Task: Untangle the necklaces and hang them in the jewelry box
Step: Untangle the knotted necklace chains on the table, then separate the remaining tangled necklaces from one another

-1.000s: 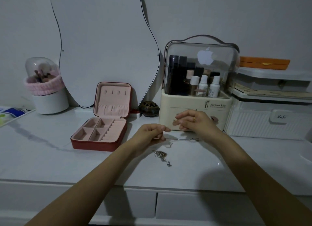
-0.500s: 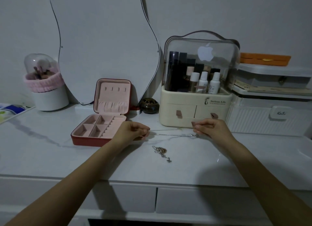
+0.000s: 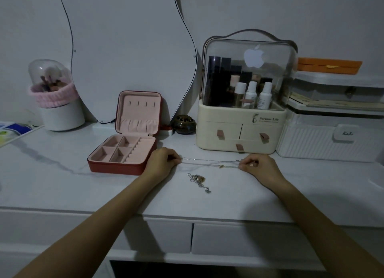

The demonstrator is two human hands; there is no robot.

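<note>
A thin silver necklace [image 3: 209, 162] is stretched level just above the white tabletop between my two hands. My left hand [image 3: 161, 162] pinches its left end, right beside the front right corner of the jewelry box. My right hand [image 3: 258, 165] pinches its right end. A small tangled pile of chains [image 3: 197, 179] lies on the table below the stretched necklace, between my hands. The red jewelry box [image 3: 126, 151] stands open at the left, with a pink lining, several hooks in its upright lid and bare compartments in its base.
A cream cosmetics organiser [image 3: 241, 132] with drawers and a clear lid stands behind my right hand. White storage cases [image 3: 332, 140] sit at the right. A curvy mirror [image 3: 128, 49] leans on the wall, a small dark round pot [image 3: 184, 123] beside it. A brush holder [image 3: 55, 99] stands far left.
My hands have moved apart and lowered toward the table, drawing the necklace out straight between them. The tangled pile has stayed in place.
</note>
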